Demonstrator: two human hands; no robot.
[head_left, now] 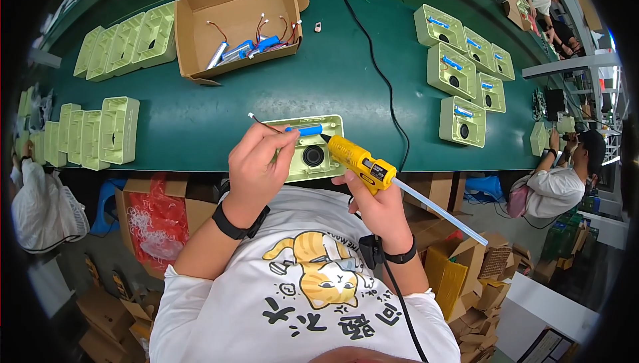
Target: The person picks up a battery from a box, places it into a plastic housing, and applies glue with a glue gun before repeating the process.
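My left hand (261,160) pinches one end of a blue cylindrical battery (308,130), whose thin wire ends in a white connector beside my fingers. The battery is over the upper part of a pale green plastic housing (336,125) with a round black speaker (313,156) in it. Whether the battery touches the housing I cannot tell. My right hand (376,206) grips a yellow hot glue gun (358,159). Its dark nozzle points at the battery's right end, and a translucent glue stick (442,211) sticks out of its back.
An open cardboard box (233,13) of wired batteries stands at the back left. Stacked green housings (116,130) line the left, and several housings with batteries (462,121) stand right. A black cable (369,47) crosses the green table (200,123). Co-workers (562,177) sit at both sides.
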